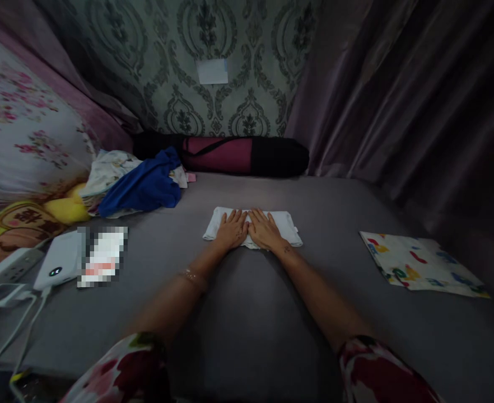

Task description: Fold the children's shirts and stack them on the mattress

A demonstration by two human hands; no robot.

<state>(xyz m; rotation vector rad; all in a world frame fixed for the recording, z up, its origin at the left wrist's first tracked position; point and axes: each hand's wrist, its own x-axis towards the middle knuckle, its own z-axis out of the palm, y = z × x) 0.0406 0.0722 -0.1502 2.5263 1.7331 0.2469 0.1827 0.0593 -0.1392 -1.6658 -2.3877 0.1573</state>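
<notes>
A folded white cloth, maybe a garment, lies flat on the grey bed surface straight ahead of me. My left hand rests palm down on its left half, with the fingers stretched out and pointing away from me. Beside it, my right hand lies flat on the middle of the cloth, fingers extended too. The two thumbs come close together. Both palms hide the centre of the cloth, while its left and right ends show.
A folded patterned cloth lies at the right. On the left are a blue garment in a heap of clothes, a white power bank, a power strip and cables. A long black-and-maroon bag lies along the wall.
</notes>
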